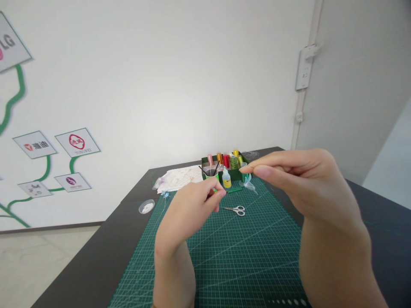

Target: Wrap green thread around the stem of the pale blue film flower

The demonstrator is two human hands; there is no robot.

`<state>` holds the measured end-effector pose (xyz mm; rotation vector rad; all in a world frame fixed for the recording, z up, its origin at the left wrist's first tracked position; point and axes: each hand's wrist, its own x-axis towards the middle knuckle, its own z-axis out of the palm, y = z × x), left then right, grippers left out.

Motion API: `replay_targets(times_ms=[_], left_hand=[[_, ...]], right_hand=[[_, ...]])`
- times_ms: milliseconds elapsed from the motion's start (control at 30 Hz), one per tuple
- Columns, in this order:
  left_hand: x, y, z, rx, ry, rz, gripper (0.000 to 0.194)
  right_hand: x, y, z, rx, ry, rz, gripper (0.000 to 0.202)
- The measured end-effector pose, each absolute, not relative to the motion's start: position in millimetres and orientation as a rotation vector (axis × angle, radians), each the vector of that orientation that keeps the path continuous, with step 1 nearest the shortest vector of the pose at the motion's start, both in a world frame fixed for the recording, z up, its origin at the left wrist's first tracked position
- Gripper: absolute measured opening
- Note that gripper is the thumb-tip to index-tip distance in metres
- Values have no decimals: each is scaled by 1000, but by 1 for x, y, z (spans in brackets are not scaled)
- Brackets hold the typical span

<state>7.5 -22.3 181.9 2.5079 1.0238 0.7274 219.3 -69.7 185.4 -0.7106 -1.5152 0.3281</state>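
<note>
My left hand (192, 209) is raised over the cutting mat, its thumb and fingers pressed together in a pinch. Higher and to the right, my right hand (311, 184) also pinches thumb against forefinger. Anything held in either pinch is too fine to make out. Small scissors (239, 210) with white handles lie on the green gridded cutting mat (244, 256), just right of my left fingertips. Behind the hands stand a small bottle (226, 179) with a yellow label and a cup (212, 173) holding dark sticks.
At the back, a dark green box (236, 175) holds several coloured thread spools (226, 161). Pale blue fabric (249, 185) lies beside it. White sheets (180, 176), a small blue flower (165, 194) and a round dish (147, 207) with white pieces are at the left.
</note>
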Motion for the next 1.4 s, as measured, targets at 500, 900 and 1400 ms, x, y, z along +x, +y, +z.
replay_targets(times_ms=[500, 900, 1400], left_hand=[[-3, -48, 190, 2565, 861, 443, 21], [-19, -67, 193, 2557, 781, 679, 19], [-21, -64, 188, 2270, 819, 1559, 17]], right_hand=[[214, -42, 183, -824, -1462, 429, 10], [206, -30, 180, -926, -1571, 396, 15], [204, -23, 176, -954, -1697, 521, 32]])
